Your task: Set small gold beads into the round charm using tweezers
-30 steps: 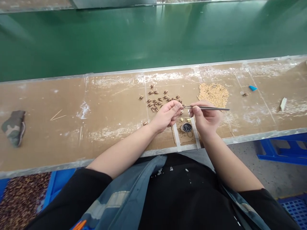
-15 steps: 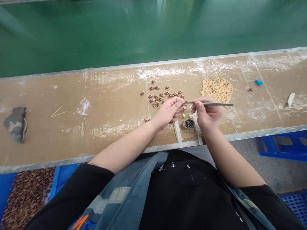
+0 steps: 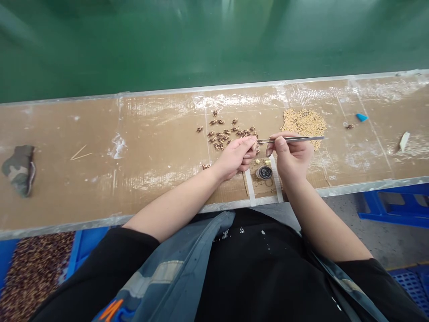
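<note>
My right hand (image 3: 292, 157) is closed round a pair of metal tweezers (image 3: 301, 139), whose tips point left to my left hand. Thumb and fingers of my left hand (image 3: 238, 154) are pinched together right at those tips; whatever small thing they hold is hidden. Just beyond my left hand lie several small brown-and-tan pieces (image 3: 219, 136), loosely scattered. Behind my right hand spreads a heap of tiny yellowish pieces (image 3: 303, 121). Between my wrists, near the table edge, stands a small round cup with dark contents (image 3: 264, 172).
The brown table (image 3: 161, 147) carries a camouflage cloth piece (image 3: 20, 170) and two thin sticks (image 3: 80, 153) at left, a blue piece (image 3: 361, 117) and a whitish strip (image 3: 404, 141) at right. Below left, a blue crate (image 3: 87, 248) stands beside many brown pieces (image 3: 40, 273).
The tweezers' back end has lifted slightly, and their two arms now show more apart. My left hand stays pinched in about the same place. The whole view has shifted a little.
</note>
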Demonstrator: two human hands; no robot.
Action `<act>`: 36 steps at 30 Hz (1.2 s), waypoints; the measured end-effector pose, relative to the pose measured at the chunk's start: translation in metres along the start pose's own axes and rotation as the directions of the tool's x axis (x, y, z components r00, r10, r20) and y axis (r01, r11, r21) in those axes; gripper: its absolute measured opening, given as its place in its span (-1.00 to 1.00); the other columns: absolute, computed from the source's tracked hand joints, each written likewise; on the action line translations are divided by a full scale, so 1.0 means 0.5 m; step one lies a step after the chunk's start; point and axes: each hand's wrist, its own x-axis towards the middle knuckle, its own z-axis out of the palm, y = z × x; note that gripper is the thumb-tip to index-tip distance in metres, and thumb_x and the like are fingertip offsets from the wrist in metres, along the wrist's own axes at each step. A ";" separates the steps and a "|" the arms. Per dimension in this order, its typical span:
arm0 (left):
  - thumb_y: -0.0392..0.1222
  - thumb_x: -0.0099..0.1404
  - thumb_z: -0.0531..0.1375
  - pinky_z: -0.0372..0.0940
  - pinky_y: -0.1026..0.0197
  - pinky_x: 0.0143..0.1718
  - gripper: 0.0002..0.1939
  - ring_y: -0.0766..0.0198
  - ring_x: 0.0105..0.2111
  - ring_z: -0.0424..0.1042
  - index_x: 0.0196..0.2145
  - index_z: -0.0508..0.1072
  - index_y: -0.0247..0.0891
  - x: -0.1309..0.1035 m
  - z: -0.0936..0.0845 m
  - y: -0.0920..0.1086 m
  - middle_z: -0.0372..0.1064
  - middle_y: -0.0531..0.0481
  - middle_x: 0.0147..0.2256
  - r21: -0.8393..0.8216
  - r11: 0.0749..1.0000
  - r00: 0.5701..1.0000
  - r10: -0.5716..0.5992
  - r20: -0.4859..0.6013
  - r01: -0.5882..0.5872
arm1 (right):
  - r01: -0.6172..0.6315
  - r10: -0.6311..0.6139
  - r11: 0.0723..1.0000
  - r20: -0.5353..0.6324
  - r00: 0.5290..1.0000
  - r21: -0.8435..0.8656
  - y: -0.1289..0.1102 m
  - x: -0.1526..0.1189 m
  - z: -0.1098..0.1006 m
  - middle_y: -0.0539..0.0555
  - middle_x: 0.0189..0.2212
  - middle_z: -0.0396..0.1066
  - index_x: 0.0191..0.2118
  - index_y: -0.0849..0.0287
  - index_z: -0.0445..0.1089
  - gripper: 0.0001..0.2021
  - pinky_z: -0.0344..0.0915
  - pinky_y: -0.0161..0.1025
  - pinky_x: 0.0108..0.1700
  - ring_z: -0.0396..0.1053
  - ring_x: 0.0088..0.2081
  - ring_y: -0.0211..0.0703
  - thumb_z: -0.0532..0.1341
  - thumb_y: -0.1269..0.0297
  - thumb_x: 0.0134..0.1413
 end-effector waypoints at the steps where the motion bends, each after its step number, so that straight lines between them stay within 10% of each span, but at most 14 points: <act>1: -0.11 0.68 0.07 -0.16 0.51 -0.69 -0.61 0.53 -0.68 -0.17 -0.38 0.25 -0.20 0.000 0.000 0.001 -0.02 0.27 -0.58 -0.011 1.000 1.000 -0.003 0.001 0.003 | 0.029 -0.029 0.999 0.018 0.999 -0.021 0.000 0.001 -0.002 -0.07 -0.51 0.50 -0.22 0.03 0.62 -0.64 0.42 -0.24 -0.45 0.48 -0.53 -0.27 0.41 -0.19 0.31; 26: -0.03 0.67 0.13 -0.15 0.51 -0.67 -0.59 0.54 -0.67 -0.15 -0.36 0.29 -0.22 0.000 -0.003 -0.011 -0.03 0.27 -0.56 -0.001 1.000 1.000 0.008 -0.002 -0.008 | 0.092 -0.090 0.995 0.034 0.995 -0.046 -0.002 -0.005 0.003 -0.06 -0.49 0.54 -0.25 0.03 0.60 -0.65 0.41 -0.22 -0.44 0.47 -0.54 -0.27 0.38 -0.16 0.35; 36: 0.04 0.65 0.15 -0.11 0.50 -0.64 -0.62 0.54 -0.66 -0.09 -0.31 0.37 -0.22 0.000 -0.006 -0.015 0.07 0.23 -0.53 0.078 0.997 0.999 0.018 0.033 -0.020 | -0.130 0.144 0.976 -0.070 0.987 0.173 0.012 -0.009 0.012 -0.12 -0.61 0.38 -0.33 0.06 0.56 -0.54 0.28 -0.29 -0.54 0.35 -0.62 -0.31 0.50 -0.27 0.14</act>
